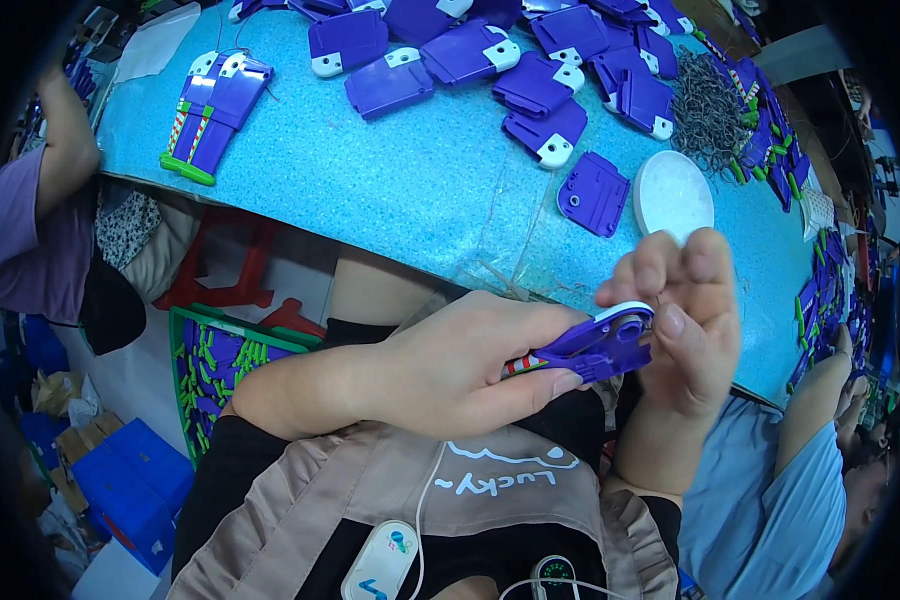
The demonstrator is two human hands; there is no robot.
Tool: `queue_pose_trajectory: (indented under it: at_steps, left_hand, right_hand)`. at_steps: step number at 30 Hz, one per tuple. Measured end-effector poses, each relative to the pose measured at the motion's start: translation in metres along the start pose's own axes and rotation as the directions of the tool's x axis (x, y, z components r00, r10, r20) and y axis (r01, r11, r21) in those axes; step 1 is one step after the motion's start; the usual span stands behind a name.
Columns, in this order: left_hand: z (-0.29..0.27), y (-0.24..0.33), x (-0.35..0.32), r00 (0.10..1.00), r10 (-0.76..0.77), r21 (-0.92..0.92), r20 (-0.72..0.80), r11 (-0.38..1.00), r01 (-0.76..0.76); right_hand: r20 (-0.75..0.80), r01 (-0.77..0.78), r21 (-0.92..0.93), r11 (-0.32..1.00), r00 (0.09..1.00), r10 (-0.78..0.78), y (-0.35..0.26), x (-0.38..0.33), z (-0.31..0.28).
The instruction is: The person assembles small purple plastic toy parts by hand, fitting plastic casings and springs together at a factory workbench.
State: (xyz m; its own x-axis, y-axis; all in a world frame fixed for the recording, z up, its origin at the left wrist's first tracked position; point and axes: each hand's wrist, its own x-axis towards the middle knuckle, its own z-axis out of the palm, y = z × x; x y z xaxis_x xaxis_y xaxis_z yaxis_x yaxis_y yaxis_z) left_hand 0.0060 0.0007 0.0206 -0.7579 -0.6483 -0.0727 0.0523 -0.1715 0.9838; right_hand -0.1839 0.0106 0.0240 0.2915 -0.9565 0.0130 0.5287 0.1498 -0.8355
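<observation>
My left hand (470, 365) grips a purple plastic piece (615, 345) with a white rounded end and a red-and-white striped strip by my fingers. The piece is tilted above my lap, just off the table edge. At its white end is my right hand (690, 325), palm turned toward me. Its fingers are curled and its thumb bent in, close to a thin dark line like a wire; what they pinch is too small to make out. Nearest on the table are a loose purple panel (592, 194) and a round white dish (674, 195).
Purple panels with white corners (470, 50) lie heaped across the far table. A tangle of dark wire springs (712, 110) sits right of them. Two joined purple-green pieces (215, 110) lie at left. A green crate (180, 375) of parts stands below. Co-workers sit on both sides.
</observation>
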Motion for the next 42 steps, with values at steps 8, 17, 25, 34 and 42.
queue_pose_trajectory:
  at_steps: [8,17,25,34,42]
  left_hand:
    - [0.006,-0.014,0.003,0.911,0.352,0.525,-0.217,0.829,-0.195]
    - [0.011,-0.012,0.000,0.902,0.350,0.433,-0.254,0.875,-0.217]
    - [-0.003,-0.010,-0.004,0.980,0.194,0.299,-0.034,0.938,-0.175]
    - [-0.010,0.000,-0.013,0.983,0.113,0.101,-0.144,0.990,-0.099]
    - [-0.024,0.001,-0.014,0.913,-0.057,-0.360,-0.405,0.928,-0.101]
  right_hand:
    - [0.082,0.175,-0.959,0.223,0.924,-0.374,-0.010,-0.005,0.024]
    - [0.163,0.256,-0.955,0.150,0.874,-0.457,0.010,-0.002,0.022]
    - [-0.044,0.107,-0.726,0.680,0.979,-0.201,0.003,0.004,0.024]
    - [-0.130,0.130,-0.653,0.746,0.951,-0.280,-0.008,0.020,0.012]
    - [0.184,0.127,-0.842,-0.525,0.981,-0.058,0.037,-0.004,0.013]
